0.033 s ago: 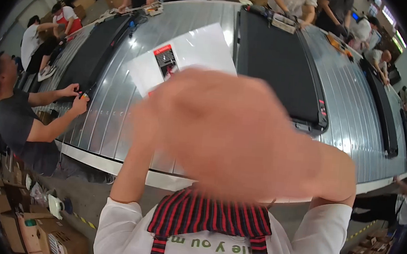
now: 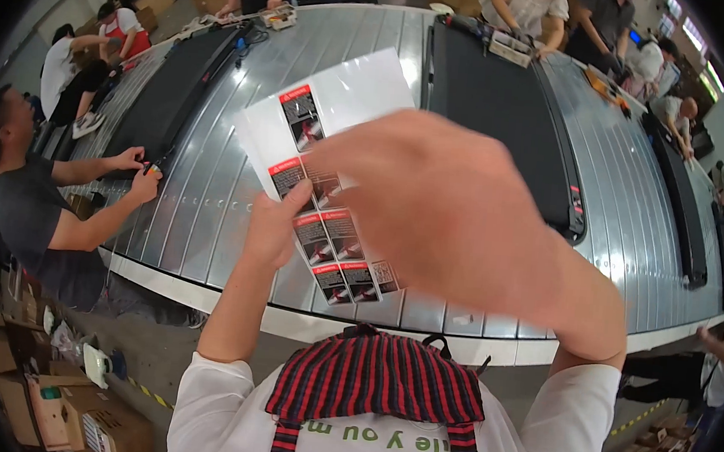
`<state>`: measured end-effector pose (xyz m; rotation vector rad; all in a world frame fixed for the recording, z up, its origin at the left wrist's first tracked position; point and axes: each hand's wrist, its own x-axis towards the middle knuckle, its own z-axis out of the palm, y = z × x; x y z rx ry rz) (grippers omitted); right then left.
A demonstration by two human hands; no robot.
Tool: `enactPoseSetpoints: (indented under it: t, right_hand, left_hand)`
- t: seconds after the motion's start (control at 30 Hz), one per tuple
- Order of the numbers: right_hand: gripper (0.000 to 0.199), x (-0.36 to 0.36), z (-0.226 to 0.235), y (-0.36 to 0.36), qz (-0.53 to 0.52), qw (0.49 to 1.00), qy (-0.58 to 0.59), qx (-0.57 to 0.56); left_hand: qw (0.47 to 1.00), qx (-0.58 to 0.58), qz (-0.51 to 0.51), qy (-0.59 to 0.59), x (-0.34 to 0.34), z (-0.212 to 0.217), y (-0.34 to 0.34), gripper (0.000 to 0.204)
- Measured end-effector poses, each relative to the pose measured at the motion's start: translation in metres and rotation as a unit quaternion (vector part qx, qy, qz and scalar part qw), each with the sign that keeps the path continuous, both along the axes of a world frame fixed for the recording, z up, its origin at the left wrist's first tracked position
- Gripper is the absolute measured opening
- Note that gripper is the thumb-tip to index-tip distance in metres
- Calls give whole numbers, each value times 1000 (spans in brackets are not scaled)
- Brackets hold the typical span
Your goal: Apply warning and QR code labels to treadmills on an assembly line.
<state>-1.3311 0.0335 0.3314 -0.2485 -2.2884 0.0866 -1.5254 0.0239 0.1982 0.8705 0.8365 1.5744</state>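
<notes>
- Since the earlier frame, the right hand (image 2: pixel 441 207) has shifted off the lower label sheet (image 2: pixel 361 88), baring more red-and-black warning labels and the left thumb.
- The left hand grips the sheet's left edge, thumb on top (image 2: pixel 276 223); the right is loosely curled and blurred, whether holding a label cannot be told.
- The sheet is above the ribbed metal worktop (image 2: pixel 193 241); the right hand hides part of it.
- Beyond, black panels (image 2: pixel 500 126) lie either side, a co-worker (image 2: pixel 24 205) handling the left one.
- A parts tray (image 2: pixel 508 56) sits at the far edge, contents unclear.
</notes>
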Motion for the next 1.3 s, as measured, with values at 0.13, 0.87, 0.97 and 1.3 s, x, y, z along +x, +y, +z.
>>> enactPoseSetpoints:
  t: [0.13, 0.87, 0.97, 1.3]
  right_hand:
    - [36, 22, -69, 40, -216, 929, 59, -295]
    - [11, -18, -183, 17, -149, 712, 291, -621]
    - [8, -26, -184, 15, -103, 709, 305, -627]
    - [24, -21, -200, 6, -276, 852, 202, -396]
  left_hand:
    - [999, -27, -42, -2, -25, -10, 12, 34]
    - [966, -134, -180, -130, -43, -78, 11, 38]
    - [970, -154, -134, -133, -48, -87, 3, 35]
    - [980, -150, -83, -104, -36, -95, -20, 39]
